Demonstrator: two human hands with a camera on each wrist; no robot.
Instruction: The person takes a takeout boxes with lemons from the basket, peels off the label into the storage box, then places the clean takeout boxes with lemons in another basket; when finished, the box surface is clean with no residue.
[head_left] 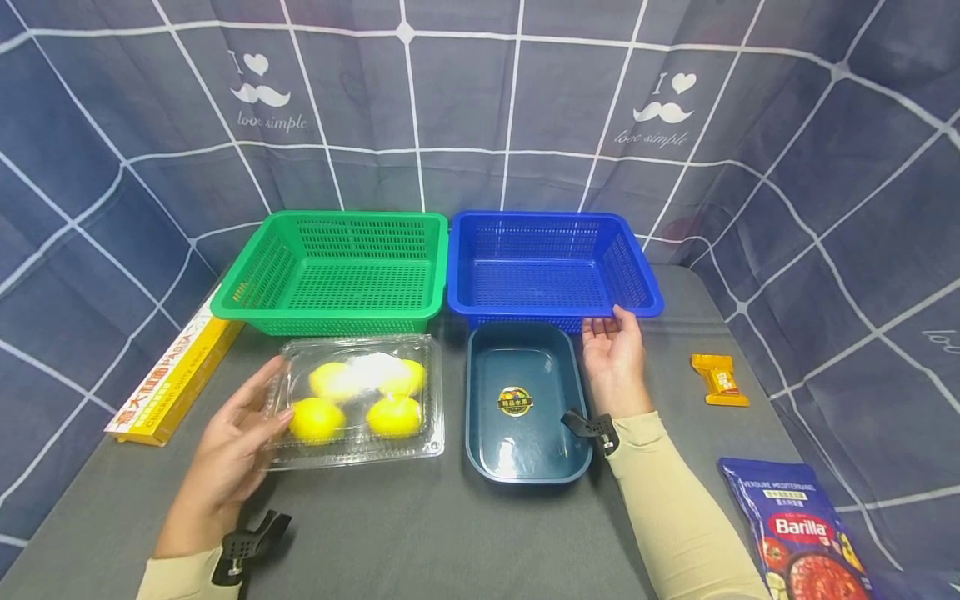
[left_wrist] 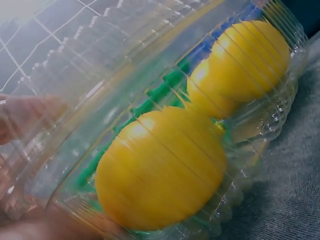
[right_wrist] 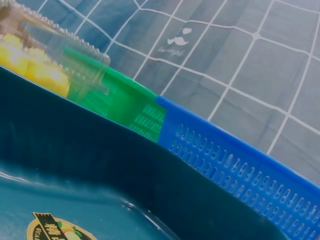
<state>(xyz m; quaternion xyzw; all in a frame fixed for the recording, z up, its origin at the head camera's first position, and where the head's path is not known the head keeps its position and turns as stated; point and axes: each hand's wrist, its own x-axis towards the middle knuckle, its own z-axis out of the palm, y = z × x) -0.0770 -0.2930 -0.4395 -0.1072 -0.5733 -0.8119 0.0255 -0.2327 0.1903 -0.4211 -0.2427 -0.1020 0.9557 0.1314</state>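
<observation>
My left hand (head_left: 232, 442) grips the left edge of a clear plastic clamshell box (head_left: 360, 458), thumb on top. Several yellow lemons (head_left: 318, 419) show through its lid. In the left wrist view the lemons (left_wrist: 162, 170) fill the middle, seen through the ribbed plastic. The box is held in front of the green basket (head_left: 258, 315). My right hand (head_left: 617, 367), palm up, holds the front rim of the blue basket (head_left: 517, 315) near its right corner. Its thumb lies over the rim; the other fingers are partly hidden under it.
A dark teal tub (head_left: 525, 454) with a round sticker stands between my hands, in front of the blue basket. At left lies a yellow pasta box (head_left: 176, 375). A small orange packet (head_left: 720, 381) and a blue Barilla pouch (head_left: 798, 529) lie at right. Checked cloth (head_left: 465, 100) hangs behind.
</observation>
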